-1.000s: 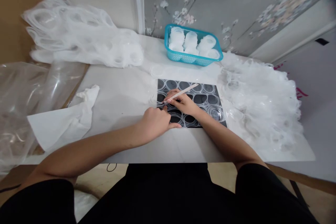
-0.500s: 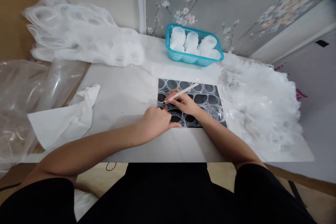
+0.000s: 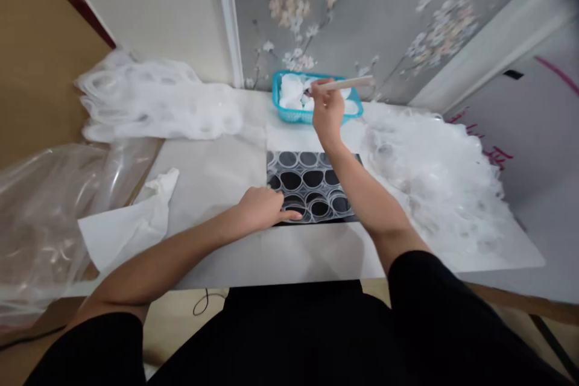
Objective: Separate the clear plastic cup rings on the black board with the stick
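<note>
My left hand [image 3: 266, 208] rests on the left edge of a dark sheet [image 3: 313, 180] with rows of clear, pale-rimmed rings over black. Its thumb is stretched out along the sheet's front edge and the other fingers press down there. Over the blue basket [image 3: 289, 116], my right hand [image 3: 329, 105] is closed around a slim white stick-like tool [image 3: 350, 82]. The tool's dark tip points down to the left, beside the white rounded pieces [image 3: 291, 89] stacked in the basket. Whether the tip touches them I cannot tell. My right forearm covers part of the sheet's right side.
A pile of translucent ring-patterned sheets [image 3: 438, 181] lies to the right, another such stack [image 3: 163, 102] at the back left. Crumpled white paper [image 3: 131, 223] and clear plastic film [image 3: 49, 211] are on the left. A wall [image 3: 362, 18] rises behind the table.
My right hand has gone from the dark sheet up and away to the blue basket, with the white tool still in it. My left hand has stayed on the sheet. The view has tilted.
</note>
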The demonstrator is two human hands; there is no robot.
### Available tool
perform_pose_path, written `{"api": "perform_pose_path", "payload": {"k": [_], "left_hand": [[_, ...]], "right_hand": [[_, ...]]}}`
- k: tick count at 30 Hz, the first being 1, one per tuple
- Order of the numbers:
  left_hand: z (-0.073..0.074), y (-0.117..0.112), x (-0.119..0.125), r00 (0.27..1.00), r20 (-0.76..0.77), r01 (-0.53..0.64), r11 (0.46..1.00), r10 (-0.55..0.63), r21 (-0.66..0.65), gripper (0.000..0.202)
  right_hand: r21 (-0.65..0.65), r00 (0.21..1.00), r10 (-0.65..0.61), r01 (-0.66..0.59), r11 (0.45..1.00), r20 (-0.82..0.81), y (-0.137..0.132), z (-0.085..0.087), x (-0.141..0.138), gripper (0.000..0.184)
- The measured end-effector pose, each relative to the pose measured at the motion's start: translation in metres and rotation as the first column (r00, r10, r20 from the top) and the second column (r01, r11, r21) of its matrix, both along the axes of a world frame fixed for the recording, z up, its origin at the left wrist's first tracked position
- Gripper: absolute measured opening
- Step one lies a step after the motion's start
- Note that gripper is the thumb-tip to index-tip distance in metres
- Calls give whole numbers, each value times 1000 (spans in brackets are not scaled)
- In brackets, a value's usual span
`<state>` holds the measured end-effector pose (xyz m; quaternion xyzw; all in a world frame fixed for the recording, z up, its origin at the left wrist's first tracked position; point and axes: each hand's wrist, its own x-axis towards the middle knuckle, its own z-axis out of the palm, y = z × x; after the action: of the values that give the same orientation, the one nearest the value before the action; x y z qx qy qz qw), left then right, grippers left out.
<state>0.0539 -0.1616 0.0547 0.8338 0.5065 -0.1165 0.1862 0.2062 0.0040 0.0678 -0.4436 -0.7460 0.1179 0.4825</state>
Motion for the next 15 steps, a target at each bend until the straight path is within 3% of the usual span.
{"api": "perform_pose_path", "payload": {"k": [1, 3, 5, 7, 9, 11, 13, 15], "left_hand": [[5, 1, -2, 1000, -12, -2, 1000, 2, -23, 79], [19, 3, -8, 1000, -3, -8, 998, 7, -59, 75], [40, 2, -12, 995, 91, -32, 999, 36, -44, 64], [68, -2, -11, 954, 283, -115, 993, 99, 40, 49], [96, -10, -5, 845, 511, -249, 962, 159, 112, 42], [119, -18, 4, 691, 701, -371, 919, 178, 133, 42], [134, -22, 15, 545, 820, -444, 890, 174, 106, 42], [139, -20, 25, 435, 884, -500, 863, 174, 76, 42]], "right_hand": [[-34, 981, -56, 51, 998, -187, 2, 10, 2, 26], [-128, 877, -58, -4, 992, -476, -13, 28, 7, 21], [-224, 786, -18, -154, 962, -618, -42, 41, 14, 14], [-298, 718, -9, -277, 913, -696, -73, 53, 20, 11], [-277, 642, 46, -393, 877, -766, -97, 65, 25, 11], [-178, 548, 132, -476, 861, -826, -113, 79, 29, 11], [-89, 465, 187, -511, 855, -865, -124, 90, 32, 9], [-41, 415, 207, -514, 857, -886, -132, 97, 36, 7]]}}
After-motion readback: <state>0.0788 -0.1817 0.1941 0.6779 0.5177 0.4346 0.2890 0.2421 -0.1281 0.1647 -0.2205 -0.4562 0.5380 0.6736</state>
